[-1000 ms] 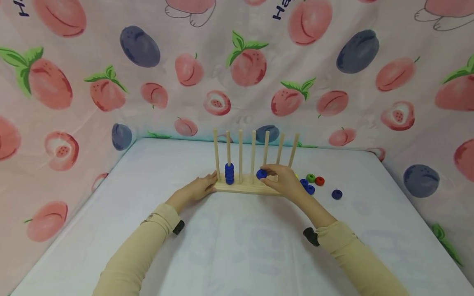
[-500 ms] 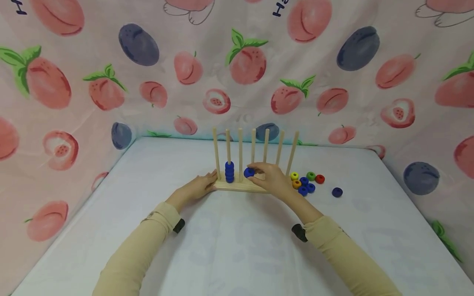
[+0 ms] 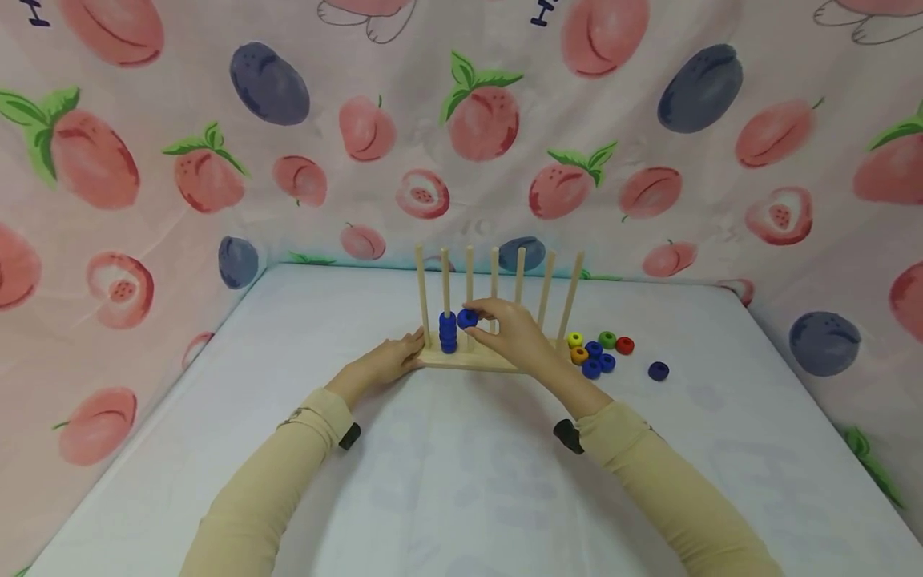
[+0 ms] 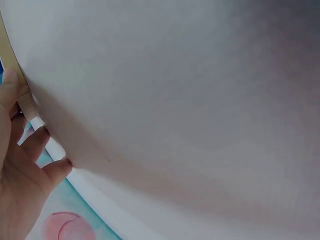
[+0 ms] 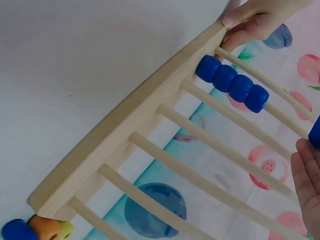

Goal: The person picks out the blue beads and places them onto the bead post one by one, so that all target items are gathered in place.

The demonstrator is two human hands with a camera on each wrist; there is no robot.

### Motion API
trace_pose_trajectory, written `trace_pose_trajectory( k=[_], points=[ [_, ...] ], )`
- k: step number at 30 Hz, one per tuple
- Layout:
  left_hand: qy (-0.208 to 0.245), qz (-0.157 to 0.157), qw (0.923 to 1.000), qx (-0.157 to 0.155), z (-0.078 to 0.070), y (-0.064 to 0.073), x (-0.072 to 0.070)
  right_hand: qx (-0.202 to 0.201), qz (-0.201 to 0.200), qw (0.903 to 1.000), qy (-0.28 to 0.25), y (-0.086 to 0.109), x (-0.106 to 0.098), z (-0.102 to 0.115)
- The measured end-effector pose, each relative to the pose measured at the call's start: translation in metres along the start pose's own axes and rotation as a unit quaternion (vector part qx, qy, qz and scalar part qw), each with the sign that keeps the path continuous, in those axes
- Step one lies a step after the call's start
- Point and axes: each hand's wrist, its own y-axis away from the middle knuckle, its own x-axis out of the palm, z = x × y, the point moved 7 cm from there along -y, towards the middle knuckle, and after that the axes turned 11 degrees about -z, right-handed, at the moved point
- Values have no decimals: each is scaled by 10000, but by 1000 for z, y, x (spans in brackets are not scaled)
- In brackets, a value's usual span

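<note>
1. Bead (image 3: 467, 319), blue, sits pinched between thumb and fingertips of my right hand (image 3: 515, 332).
2. Pegged stand (image 3: 461, 361) reaches rightward from my left hand (image 3: 385, 361), which grips its end.

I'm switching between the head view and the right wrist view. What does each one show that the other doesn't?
Head view only: the red bead, the green bead, the dark bead lying apart and both sleeves.

Right wrist view only: the feet of the fifth peg and sixth peg, counted from the left hand; the right hand hides these in the head view.

Both: the wooden base, the stack of four blue beads, both hands, the pinched blue bead, and the orange bead.
</note>
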Motion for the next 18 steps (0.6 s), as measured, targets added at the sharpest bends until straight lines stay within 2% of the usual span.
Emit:
trace_pose_trajectory(
  k=[3,9,18],
  points=[
    [4,69,9999,-84,1,1,1,-81,-16,10000,30,-4,0,6],
    [-36,66,10000,-65,-2,-1,0,-142,-77,9998,119,-15,-3,15],
    [-65,179,9994,-286,-1,0,2,-200,-324,9992,-114,-36,-13,30]
  ],
)
